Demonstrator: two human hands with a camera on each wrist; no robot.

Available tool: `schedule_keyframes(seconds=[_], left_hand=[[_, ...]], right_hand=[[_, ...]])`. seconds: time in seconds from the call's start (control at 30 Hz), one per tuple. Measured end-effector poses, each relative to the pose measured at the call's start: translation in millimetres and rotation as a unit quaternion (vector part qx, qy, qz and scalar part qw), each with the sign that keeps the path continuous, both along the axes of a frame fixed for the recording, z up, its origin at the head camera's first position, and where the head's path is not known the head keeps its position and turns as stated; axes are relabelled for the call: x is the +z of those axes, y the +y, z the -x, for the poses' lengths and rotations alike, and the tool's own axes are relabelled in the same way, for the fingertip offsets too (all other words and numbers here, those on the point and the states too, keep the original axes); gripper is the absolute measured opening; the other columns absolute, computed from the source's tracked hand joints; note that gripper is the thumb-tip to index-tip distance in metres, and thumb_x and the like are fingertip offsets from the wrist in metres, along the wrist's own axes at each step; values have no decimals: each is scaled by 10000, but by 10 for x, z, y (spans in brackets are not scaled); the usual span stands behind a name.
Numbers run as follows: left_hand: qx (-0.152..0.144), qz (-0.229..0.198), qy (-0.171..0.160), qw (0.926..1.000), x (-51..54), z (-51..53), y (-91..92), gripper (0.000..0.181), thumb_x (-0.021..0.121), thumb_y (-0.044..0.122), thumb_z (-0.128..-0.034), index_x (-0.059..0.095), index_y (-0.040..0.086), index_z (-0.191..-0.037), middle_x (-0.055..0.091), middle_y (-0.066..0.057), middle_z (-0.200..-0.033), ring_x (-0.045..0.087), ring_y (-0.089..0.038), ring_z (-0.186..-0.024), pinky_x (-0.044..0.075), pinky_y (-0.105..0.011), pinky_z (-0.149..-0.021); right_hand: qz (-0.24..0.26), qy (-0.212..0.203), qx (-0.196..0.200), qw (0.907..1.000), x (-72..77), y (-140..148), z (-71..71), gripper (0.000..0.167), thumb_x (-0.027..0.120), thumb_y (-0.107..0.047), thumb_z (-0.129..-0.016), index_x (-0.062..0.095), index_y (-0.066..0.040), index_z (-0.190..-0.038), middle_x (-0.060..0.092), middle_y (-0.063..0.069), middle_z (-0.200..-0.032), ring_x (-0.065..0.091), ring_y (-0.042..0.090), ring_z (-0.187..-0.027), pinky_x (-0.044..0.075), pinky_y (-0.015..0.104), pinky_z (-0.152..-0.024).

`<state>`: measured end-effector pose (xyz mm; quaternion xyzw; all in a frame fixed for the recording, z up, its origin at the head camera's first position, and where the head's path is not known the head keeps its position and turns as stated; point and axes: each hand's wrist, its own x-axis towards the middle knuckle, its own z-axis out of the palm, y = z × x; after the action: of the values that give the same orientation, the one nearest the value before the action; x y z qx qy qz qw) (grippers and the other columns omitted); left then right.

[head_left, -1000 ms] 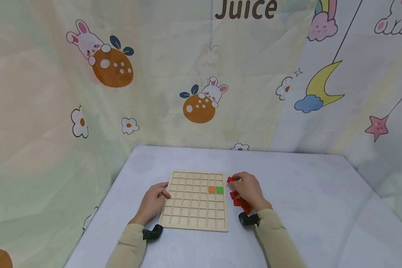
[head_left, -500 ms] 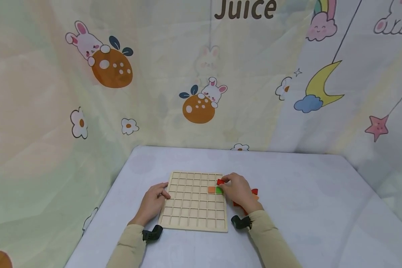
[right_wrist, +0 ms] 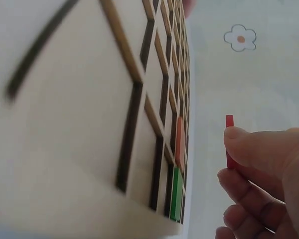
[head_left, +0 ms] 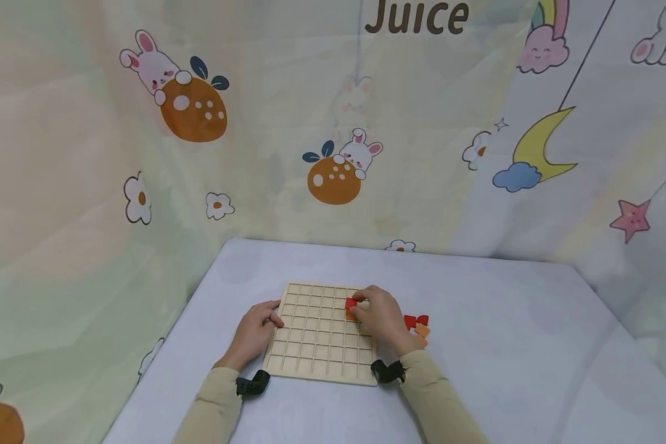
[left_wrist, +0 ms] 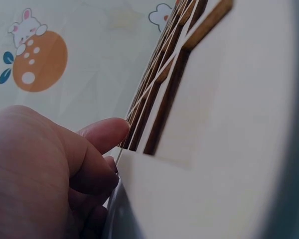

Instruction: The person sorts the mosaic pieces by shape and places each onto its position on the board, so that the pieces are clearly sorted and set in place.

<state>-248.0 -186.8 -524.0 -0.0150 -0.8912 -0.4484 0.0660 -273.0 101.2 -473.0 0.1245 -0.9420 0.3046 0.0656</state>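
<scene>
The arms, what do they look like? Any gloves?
The left sleeve and right sleeve are both long, plain beige and a bit wrinkled. Near the end of each is a bent black gadget. No gloves: the left grip and right grip are bare.

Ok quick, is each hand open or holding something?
Left hand: touching the board at its side; can't tell if gripping.
Right hand: holding a red tile.

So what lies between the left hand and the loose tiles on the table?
The gridded board and, over its right edge, the right hand pinching a red tile; the head view shows this.
</scene>
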Motion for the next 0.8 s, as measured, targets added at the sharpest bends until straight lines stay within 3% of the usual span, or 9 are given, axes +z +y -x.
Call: schedule_keyframes(seconds=[0.63,0.8], left_hand=[[-45,-78,35,10000,-34,-25,-30,315,463,-20,-881,663,172,-731,536,-50,-1407,382,-312,-1386,301,-532,-1124],[-26,-106,30,9999,-33,-22,-27,323,460,-16,-884,664,178,-727,537,-51,-1406,380,-313,-1389,300,-530,-1126]], right_hand=[[79,-51,179,9998,-149,-210,9,285,781,-281,-827,738,-128,-1065,669,0,-1053,647,126,-867,547,304,-761],[-59,152,340,9993,-195,-204,33,262,784,-241,-825,748,-124,-1056,672,-6,-1007,596,102,-805,517,261,-698]])
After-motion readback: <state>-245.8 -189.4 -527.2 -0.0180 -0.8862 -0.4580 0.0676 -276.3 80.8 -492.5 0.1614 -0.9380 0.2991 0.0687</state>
